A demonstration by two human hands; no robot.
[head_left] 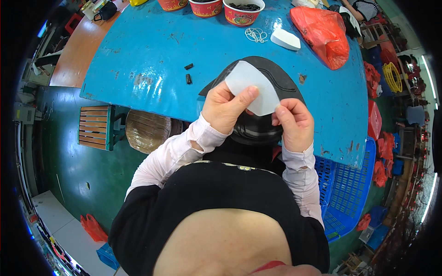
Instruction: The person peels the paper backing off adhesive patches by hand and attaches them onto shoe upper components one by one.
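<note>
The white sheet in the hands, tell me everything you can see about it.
The white sheet is a thin, translucent, plastic-looking piece with a rounded, curved outline and a faint crease across it. It is held up, tilted, over a black shaped piece lying on the blue table. The left hand pinches its lower left edge with the thumb on top; the right hand grips its lower right corner. It looks clean and untorn.

Small factory workshop, worn blue worktable (152,55), parts bowls (243,11), blue plastic crates (350,184), green painted floor (87,170)
</note>
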